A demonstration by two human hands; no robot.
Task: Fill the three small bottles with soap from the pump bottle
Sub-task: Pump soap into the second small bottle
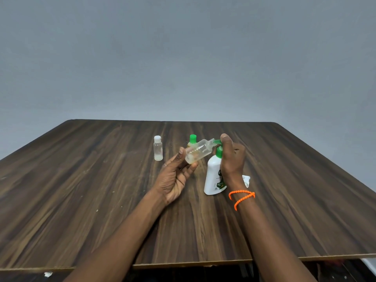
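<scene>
An uncapped clear bottle [200, 151] is gripped by the fingers and thumb of the left hand [175, 176] above the wooden table [81, 200], tilted with its long axis running from lower left to upper right and its open neck pointed at the green nozzle [217, 141] of the white pump bottle [213, 176]. The pump head is covered by the curled fingers of the right hand [232, 157], and the pump bottle is stood upright on the table. A white-capped bottle [158, 148] and a green-capped bottle [192, 139] are stood upright farther back, apart from each other.
</scene>
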